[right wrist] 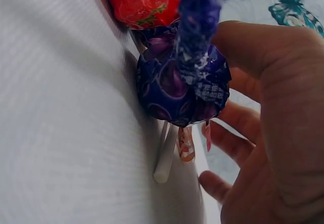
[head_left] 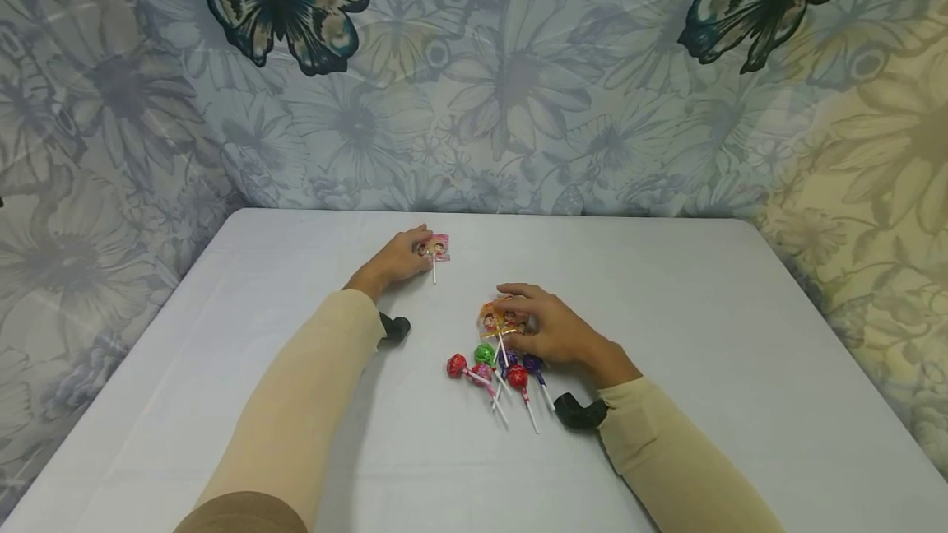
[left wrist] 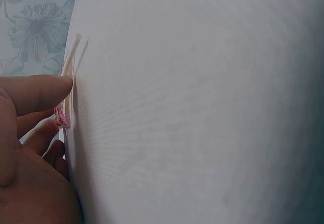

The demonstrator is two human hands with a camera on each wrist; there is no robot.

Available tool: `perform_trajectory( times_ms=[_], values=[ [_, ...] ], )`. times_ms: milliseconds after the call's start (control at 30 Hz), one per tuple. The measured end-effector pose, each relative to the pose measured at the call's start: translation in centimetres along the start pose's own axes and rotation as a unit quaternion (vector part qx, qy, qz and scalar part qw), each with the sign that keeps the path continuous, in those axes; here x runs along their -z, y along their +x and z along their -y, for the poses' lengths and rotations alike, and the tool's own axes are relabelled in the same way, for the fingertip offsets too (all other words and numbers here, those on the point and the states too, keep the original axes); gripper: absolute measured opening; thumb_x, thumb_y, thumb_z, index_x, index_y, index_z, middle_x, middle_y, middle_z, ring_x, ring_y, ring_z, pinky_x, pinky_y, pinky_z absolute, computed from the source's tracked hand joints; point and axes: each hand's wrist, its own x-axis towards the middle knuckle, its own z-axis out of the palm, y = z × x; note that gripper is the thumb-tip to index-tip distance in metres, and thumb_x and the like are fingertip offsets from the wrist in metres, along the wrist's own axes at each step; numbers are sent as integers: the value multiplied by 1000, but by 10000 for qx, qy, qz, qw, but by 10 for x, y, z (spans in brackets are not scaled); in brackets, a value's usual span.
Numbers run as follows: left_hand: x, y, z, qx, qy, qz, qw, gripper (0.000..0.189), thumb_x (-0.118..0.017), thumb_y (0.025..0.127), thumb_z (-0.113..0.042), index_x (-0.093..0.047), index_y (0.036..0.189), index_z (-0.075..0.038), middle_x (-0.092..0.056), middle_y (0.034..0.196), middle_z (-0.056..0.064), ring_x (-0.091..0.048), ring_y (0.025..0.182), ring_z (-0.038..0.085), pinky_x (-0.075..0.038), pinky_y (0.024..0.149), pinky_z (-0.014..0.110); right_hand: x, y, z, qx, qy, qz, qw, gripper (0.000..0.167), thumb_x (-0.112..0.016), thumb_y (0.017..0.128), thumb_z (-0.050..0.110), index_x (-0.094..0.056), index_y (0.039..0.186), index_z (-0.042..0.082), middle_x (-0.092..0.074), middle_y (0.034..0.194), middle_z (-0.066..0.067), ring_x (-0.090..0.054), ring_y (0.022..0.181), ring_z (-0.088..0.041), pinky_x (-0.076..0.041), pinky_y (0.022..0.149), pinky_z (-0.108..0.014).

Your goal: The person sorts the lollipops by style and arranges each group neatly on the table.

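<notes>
Toward the back of the table, my left hand (head_left: 400, 256) pinches a flat lollipop (head_left: 440, 247) in a pink clear wrapper, its white stick pointing toward me. In the left wrist view the thumb (left wrist: 48, 89) presses its edge. My right hand (head_left: 551, 323) reaches over orange-wrapped flat lollipops (head_left: 490, 321) at the top of a pile, fingers above and thumb below. In the right wrist view a round purple lollipop (right wrist: 169, 89) hides the thumb tip, so the grip cannot be judged. Around it lie green (head_left: 485, 354), red (head_left: 518, 376) and pink (head_left: 481, 373) round lollipops.
Another red lollipop (head_left: 456, 365) lies at the pile's left side. Everything rests on a white-covered table (head_left: 666, 286). Behind it hangs floral cloth (head_left: 518, 105) with butterflies. Black wrist mounts (head_left: 581, 412) stick out at both sleeves.
</notes>
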Motion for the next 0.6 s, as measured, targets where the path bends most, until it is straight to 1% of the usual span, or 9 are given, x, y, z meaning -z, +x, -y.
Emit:
perform_trajectory(
  times_ms=[133, 233, 433, 600],
  values=[
    [-1, -1, -2, 45, -21, -9, 10000, 64, -63, 88, -7, -39, 147, -5, -20, 158, 3, -11, 144, 23, -7, 113, 38, 1, 1, 3, -167, -36, 190, 9997, 47, -72, 84, 24, -64, 129, 14, -44, 144, -9, -37, 132, -31, -31, 102, -57],
    [-1, -1, -3, 60, -26, -3, 10000, 64, -63, 88, -6, -39, 147, -5, -20, 158, 3, -11, 144, 23, -7, 113, 38, 3, 2, 4, -241, -48, 306, 9992, 44, -72, 85, 24, -65, 128, 16, -47, 142, -8, -37, 132, -29, -31, 102, -55],
    [0, -2, -2, -31, 68, 29, 10000, 63, -62, 89, -5, -39, 147, -2, -21, 158, 6, -11, 144, 25, -7, 113, 38, 5, 4, 5, -55, -178, 336, 9993, 41, -74, 84, 25, -68, 123, 17, -54, 132, -5, -42, 126, -27, -32, 100, -54],
    [0, -3, -3, -97, -15, 77, 9999, 63, -62, 88, -4, -39, 146, -1, -22, 157, 7, -11, 144, 26, -7, 113, 38, 6, 3, 5, 125, -148, 181, 9996, 38, -74, 82, 22, -70, 119, 17, -56, 125, -4, -48, 118, -25, -38, 95, -51]
  ],
)
